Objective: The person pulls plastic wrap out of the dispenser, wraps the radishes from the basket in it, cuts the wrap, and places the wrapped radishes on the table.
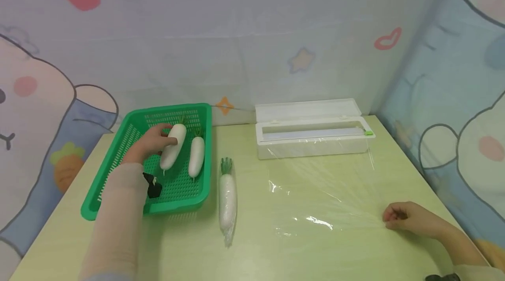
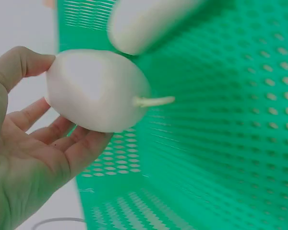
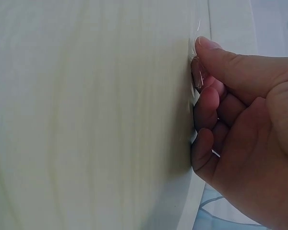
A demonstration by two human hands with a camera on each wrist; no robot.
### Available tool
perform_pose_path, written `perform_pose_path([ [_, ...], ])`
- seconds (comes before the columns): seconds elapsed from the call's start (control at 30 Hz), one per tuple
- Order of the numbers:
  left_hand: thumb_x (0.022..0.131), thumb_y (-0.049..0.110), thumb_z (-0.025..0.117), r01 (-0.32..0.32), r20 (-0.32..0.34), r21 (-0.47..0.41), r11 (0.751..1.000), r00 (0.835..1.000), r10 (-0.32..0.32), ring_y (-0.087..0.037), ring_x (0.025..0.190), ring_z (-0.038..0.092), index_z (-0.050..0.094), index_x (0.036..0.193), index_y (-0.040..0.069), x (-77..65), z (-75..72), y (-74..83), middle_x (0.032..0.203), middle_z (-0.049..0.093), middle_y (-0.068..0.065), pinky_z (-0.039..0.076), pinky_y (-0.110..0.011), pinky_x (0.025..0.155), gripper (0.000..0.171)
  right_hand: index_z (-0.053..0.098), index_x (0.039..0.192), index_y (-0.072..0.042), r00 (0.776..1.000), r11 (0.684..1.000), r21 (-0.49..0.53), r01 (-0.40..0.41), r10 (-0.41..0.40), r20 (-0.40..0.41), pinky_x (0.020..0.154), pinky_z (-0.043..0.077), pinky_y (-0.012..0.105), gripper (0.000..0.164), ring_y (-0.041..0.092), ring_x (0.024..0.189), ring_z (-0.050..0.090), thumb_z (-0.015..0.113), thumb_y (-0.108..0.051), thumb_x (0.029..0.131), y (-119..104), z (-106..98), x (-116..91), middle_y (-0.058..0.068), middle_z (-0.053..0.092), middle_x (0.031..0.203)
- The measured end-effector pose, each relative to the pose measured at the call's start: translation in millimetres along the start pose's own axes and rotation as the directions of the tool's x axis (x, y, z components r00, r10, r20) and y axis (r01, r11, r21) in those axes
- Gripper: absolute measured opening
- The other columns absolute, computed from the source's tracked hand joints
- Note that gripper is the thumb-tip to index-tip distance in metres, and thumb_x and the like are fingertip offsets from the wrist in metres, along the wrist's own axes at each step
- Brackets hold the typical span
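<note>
My left hand grips a white radish over the green basket, thumb on one side and fingers on the other. In the left wrist view the radish shows its thin root tip toward the camera. A second radish lies in the basket to the right of it. On the table, my right hand pinches the corner of a clear sheet of plastic wrap, which stretches from the white wrap dispenser box. In the right wrist view the thumb and curled fingers hold the film's edge.
Between the basket and the plastic wrap lies a radish wrapped in film, green stems pointing away. The dispenser's lid stands raised at the back, with a small green slider at its right end. A printed cloth hangs behind the table.
</note>
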State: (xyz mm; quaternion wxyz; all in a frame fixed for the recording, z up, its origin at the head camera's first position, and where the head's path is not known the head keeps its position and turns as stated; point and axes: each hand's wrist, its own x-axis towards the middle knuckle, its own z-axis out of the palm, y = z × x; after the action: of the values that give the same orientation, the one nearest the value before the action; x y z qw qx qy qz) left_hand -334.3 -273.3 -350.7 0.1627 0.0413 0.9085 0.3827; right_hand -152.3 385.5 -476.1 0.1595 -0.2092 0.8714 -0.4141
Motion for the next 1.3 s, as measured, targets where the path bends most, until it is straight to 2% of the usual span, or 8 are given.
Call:
perform_pose_path([
  [0.27, 0.097, 0.023, 0.055, -0.138, -0.039, -0.077, 0.987, 0.990, 0.136, -0.044, 0.123, 0.046, 0.014, 0.155, 0.012, -12.8, -10.5, 54.3, 0.146, 0.032, -0.028, 0.047, -0.052, 0.091, 0.072, 0.060, 0.091, 0.003, 1.000, 1.000, 0.001, 0.027, -0.027, -0.008, 0.058, 0.041, 0.023, 0.007, -0.003, 0.071, 0.049, 0.064, -0.002, 0.089, -1, 0, -1, -0.014, 0.056, 0.080],
  [0.5, 0.095, 0.023, 0.060, -0.284, -0.041, -0.109, 0.953, 0.959, 0.281, -0.033, 0.119, 0.053, 0.028, 0.151, 0.022, -17.2, 5.3, 115.4, 0.138, 0.043, -0.014, 0.046, -0.050, 0.094, 0.065, 0.059, 0.091, 0.005, 1.000, 1.000, 0.017, 0.017, -0.017, -0.014, 0.057, 0.041, 0.023, 0.009, -0.002, 0.070, 0.048, 0.064, -0.002, 0.089, -2, 1, -2, -0.013, 0.056, 0.080],
  [0.63, 0.093, 0.016, 0.060, -0.389, 0.011, -0.139, 0.911, 0.919, 0.394, -0.029, 0.117, 0.054, 0.032, 0.149, 0.021, -21.6, 27.5, 150.6, 0.136, 0.046, -0.012, 0.047, -0.048, 0.092, 0.062, 0.059, 0.091, 0.004, 1.000, 0.999, 0.036, 0.015, -0.015, -0.015, 0.057, 0.042, 0.024, 0.010, -0.001, 0.070, 0.048, 0.064, -0.004, 0.090, -2, 1, -2, -0.012, 0.055, 0.080],
  [0.8, 0.092, 0.009, 0.060, -0.477, 0.107, -0.185, 0.859, 0.860, 0.500, -0.028, 0.109, 0.059, 0.035, 0.146, 0.018, -25.6, 62.5, 189.0, 0.133, 0.049, -0.012, 0.051, -0.043, 0.086, 0.061, 0.060, 0.091, 0.003, 1.000, 0.999, 0.038, 0.009, -0.008, -0.020, 0.058, 0.043, 0.023, 0.010, -0.001, 0.070, 0.049, 0.064, -0.006, 0.090, -4, 2, -1, -0.012, 0.055, 0.079],
  [0.93, 0.089, 0.009, 0.062, -0.539, 0.182, -0.174, 0.824, 0.805, 0.565, -0.026, 0.105, 0.059, 0.040, 0.143, 0.016, -23.6, 96.2, 209.6, 0.131, 0.050, -0.011, 0.054, -0.040, 0.080, 0.059, 0.060, 0.091, 0.004, 1.000, 0.999, 0.034, -0.001, 0.002, -0.026, 0.059, 0.043, 0.023, 0.013, -0.001, 0.070, 0.049, 0.065, -0.009, 0.090, -5, 1, 0, -0.011, 0.056, 0.080],
  [1.0, 0.087, 0.009, 0.062, -0.555, 0.214, -0.168, 0.815, 0.786, 0.580, -0.026, 0.104, 0.059, 0.042, 0.142, 0.016, -20.2, 113.0, 216.2, 0.130, 0.050, -0.010, 0.054, -0.038, 0.078, 0.058, 0.060, 0.091, 0.003, 1.000, 1.000, 0.029, 0.001, -0.001, -0.028, 0.059, 0.043, 0.023, 0.012, 0.000, 0.070, 0.049, 0.065, -0.008, 0.090, -6, 2, 2, -0.011, 0.056, 0.080],
  [1.1, 0.086, 0.008, 0.062, -0.567, 0.263, -0.144, 0.811, 0.768, 0.584, -0.025, 0.104, 0.060, 0.043, 0.141, 0.018, -13.6, 136.2, 222.2, 0.130, 0.052, -0.010, 0.054, -0.036, 0.076, 0.058, 0.060, 0.091, 0.003, 1.000, 1.000, 0.022, 0.004, -0.003, -0.031, 0.059, 0.043, 0.023, 0.011, -0.001, 0.070, 0.049, 0.065, -0.006, 0.090, -5, 2, 5, -0.010, 0.056, 0.080],
  [1.3, 0.085, 0.006, 0.061, -0.559, 0.351, -0.121, 0.821, 0.749, 0.562, -0.022, 0.103, 0.060, 0.043, 0.141, 0.019, -0.9, 171.7, 224.1, 0.130, 0.052, -0.009, 0.054, -0.033, 0.075, 0.060, 0.061, 0.092, 0.001, 0.999, 0.999, 0.046, -0.024, 0.026, -0.025, 0.059, 0.042, 0.023, 0.009, 0.000, 0.070, 0.049, 0.065, -0.007, 0.090, -7, 5, 9, -0.009, 0.056, 0.079],
])
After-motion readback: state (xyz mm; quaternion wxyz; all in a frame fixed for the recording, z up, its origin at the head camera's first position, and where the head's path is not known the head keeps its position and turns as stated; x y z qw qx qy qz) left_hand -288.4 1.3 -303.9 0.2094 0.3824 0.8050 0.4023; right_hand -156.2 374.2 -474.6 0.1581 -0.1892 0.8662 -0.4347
